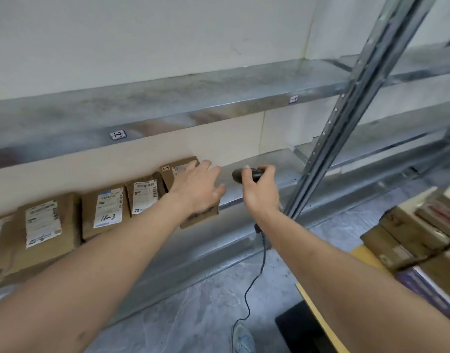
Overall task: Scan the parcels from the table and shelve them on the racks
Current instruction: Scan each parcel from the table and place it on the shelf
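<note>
You stand in front of a galvanized metal rack (359, 80) that is against a pale wall (142, 34). The floor (206, 309) under you is grey and looks like stone. The upper shelf (168, 98) carries nothing that shows, and on its front edge are two small white tags; the left tag (118, 135) has handwriting that seems to be "1-3", and the right tag (293, 99) is too blurred to read.

On the lower shelf (264, 164) a row of brown cardboard parcels leans against the wall. One parcel (105, 210) has "16-3" written by hand on its white label; the printed text and barcodes on the others are too small to read. Your left hand (201, 187) lies with relaxed, spread fingers on the last parcel (176, 169) at the right end of the row. Your right hand (259, 192) grips a dark scanner (247, 174) just beside it, over the bare part of the shelf, and its cable (254, 281) hangs down to the floor.

At your right, the yellow-edged table (318, 314) holds more stacked parcels (410, 240).
</note>
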### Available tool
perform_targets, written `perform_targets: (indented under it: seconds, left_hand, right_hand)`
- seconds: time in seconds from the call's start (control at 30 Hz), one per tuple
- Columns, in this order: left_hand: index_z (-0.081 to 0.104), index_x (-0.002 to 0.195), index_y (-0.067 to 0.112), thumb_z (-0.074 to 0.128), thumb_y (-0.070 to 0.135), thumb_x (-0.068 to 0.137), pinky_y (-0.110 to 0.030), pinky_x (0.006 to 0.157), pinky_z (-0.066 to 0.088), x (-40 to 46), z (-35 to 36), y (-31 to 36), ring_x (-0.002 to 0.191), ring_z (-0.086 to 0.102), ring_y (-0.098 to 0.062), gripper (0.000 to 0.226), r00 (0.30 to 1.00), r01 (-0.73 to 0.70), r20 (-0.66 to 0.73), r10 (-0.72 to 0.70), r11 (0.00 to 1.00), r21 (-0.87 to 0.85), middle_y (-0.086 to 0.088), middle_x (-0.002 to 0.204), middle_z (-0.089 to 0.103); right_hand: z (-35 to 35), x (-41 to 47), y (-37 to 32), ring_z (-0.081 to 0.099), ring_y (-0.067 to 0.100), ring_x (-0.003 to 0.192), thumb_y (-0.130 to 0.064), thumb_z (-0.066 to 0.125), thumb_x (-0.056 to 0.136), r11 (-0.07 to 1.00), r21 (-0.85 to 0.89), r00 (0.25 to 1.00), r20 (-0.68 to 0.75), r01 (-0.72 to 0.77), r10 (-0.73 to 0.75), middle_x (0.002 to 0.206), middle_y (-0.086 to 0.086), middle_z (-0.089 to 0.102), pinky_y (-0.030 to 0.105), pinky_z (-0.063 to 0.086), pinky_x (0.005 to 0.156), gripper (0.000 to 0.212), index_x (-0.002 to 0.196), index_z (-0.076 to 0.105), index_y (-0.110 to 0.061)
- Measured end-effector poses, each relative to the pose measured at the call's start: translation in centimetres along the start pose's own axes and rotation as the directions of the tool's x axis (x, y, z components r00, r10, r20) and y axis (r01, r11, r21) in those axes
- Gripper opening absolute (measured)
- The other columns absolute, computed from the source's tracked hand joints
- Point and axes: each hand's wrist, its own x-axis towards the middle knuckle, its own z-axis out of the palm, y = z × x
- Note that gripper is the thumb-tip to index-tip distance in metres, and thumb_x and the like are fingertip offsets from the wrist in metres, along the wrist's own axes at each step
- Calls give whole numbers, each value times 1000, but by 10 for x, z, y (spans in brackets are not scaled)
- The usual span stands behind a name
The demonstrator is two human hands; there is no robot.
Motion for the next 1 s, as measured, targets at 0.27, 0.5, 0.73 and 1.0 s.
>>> perform_targets:
  seconds: [0.27,0.5,0.73,1.0]
  left_hand:
    - [49,147,23,45,55,100,-50,112,41,-51,-26,67,137,44,-38,57,967,-254,-21,254,967,2,-9,152,47]
    - [50,146,23,42,58,98,-51,113,42,-81,-40,151,136,46,-36,60,890,-453,-50,453,891,15,-7,150,50]
    - [44,152,22,43,56,101,-49,113,41,-120,-41,261,138,44,-35,61,789,-611,-58,612,791,36,-6,154,47]
    - [52,144,19,49,53,102,-44,109,43,-192,-24,405,133,49,-34,53,688,-725,-36,725,688,16,-8,147,52]
  right_hand:
    - [-68,-91,16,59,30,93,-53,46,106,999,17,967,-252,-39,42,105,4,63,40,45,81,39,128,42,-22]
    - [-149,-155,46,59,19,80,-53,45,107,995,59,896,-433,-83,100,89,-8,58,39,43,75,35,126,41,-24]
    - [-231,-219,97,63,28,93,-55,45,106,983,128,798,-575,-134,183,102,1,65,44,51,82,37,128,42,-25]
    - [-338,-298,184,60,27,94,-54,46,106,957,176,684,-670,-229,287,101,-2,62,39,44,79,38,129,44,-23]
